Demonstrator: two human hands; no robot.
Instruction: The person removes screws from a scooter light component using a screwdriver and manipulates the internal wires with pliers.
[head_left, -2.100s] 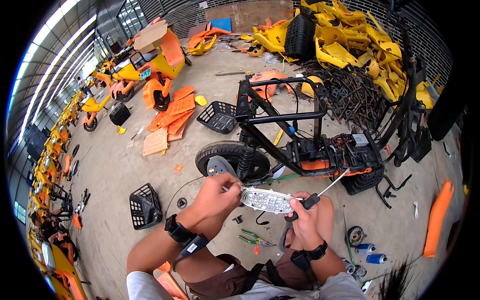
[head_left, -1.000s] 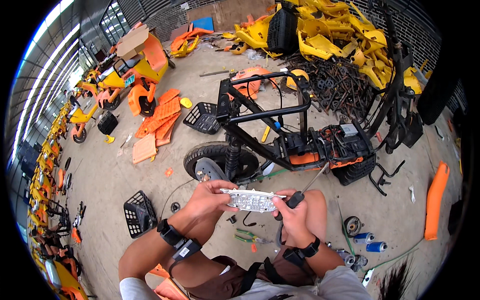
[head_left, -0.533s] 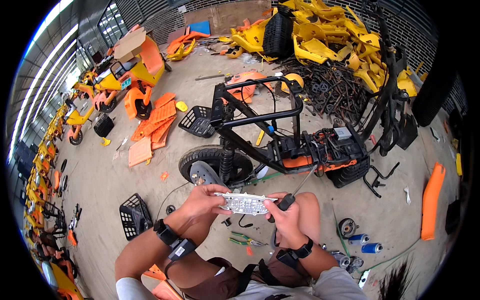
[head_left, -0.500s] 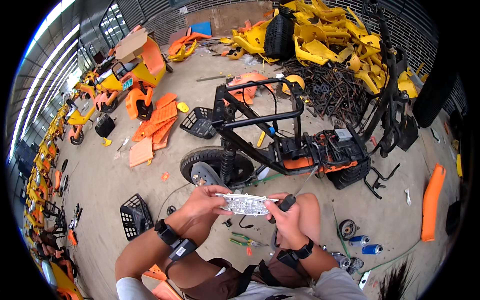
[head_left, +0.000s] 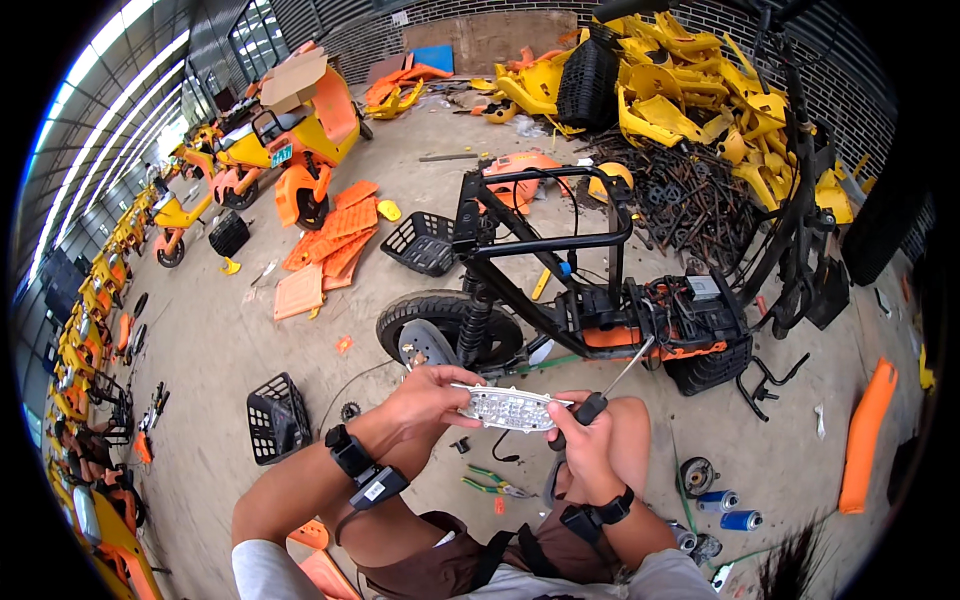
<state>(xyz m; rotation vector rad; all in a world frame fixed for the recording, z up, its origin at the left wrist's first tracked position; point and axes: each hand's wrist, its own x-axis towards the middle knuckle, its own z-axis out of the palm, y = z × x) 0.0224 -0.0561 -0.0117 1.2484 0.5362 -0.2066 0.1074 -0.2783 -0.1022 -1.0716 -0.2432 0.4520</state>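
Above my lap, a long silvery-clear lamp unit (head_left: pixel 508 409) with rows of small facets is held level between both hands. My left hand (head_left: pixel 430 402) is closed on its left end, thumb and fingers pinching the rim. My right hand (head_left: pixel 583 437) steadies the right end and also grips a screwdriver (head_left: pixel 592 406) by its dark handle. The screwdriver's shaft slants up and to the right, away from the lamp. Just beyond my hands stands a stripped black scooter frame (head_left: pixel 545 241) with its rear wheel (head_left: pixel 400 318) and exposed wiring (head_left: pixel 655 312).
Green-handled pliers (head_left: pixel 497 484) lie on the floor before me, with blue spray cans (head_left: pixel 741 520) to the right. A black basket (head_left: pixel 277 420) sits at left. Yellow panels (head_left: pixel 670 95) are heaped behind the frame; orange panels (head_left: pixel 330 240) lie far left, near scooters (head_left: pixel 290 150).
The view has swung a little left, so the surroundings sit farther right in the picture. Both hands keep the same hold on the lamp unit and screwdriver.
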